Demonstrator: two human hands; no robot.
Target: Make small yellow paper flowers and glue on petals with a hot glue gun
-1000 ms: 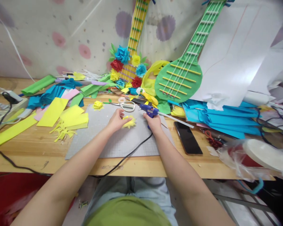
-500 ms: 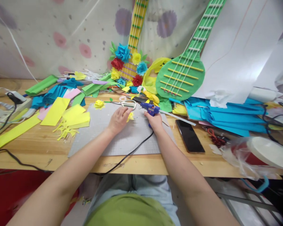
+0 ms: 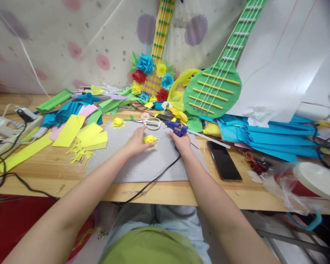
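My left hand (image 3: 136, 142) is closed on a small yellow paper flower (image 3: 150, 139), pinching it against the grey cutting mat (image 3: 143, 165). My right hand (image 3: 183, 143) is wrapped around the handle of a blue glue gun (image 3: 176, 127), its nozzle pointing left toward the flower. The gun's black cord (image 3: 156, 175) trails over the mat and off the table's front edge. Another finished yellow flower (image 3: 117, 122) lies at the mat's far left corner.
White-handled scissors (image 3: 150, 122) lie just beyond my hands. A black phone (image 3: 223, 160) rests right of the mat. Yellow paper sheets and scraps (image 3: 85, 138) lie left. A green paper guitar (image 3: 213, 90), a yellow flower-decorated guitar (image 3: 155, 73) and blue paper (image 3: 264, 139) crowd the back.
The flat, star-shaped yellow paper under my left hand has been gathered into a compact rolled flower. The glue gun has stayed close by the flower in my right hand.
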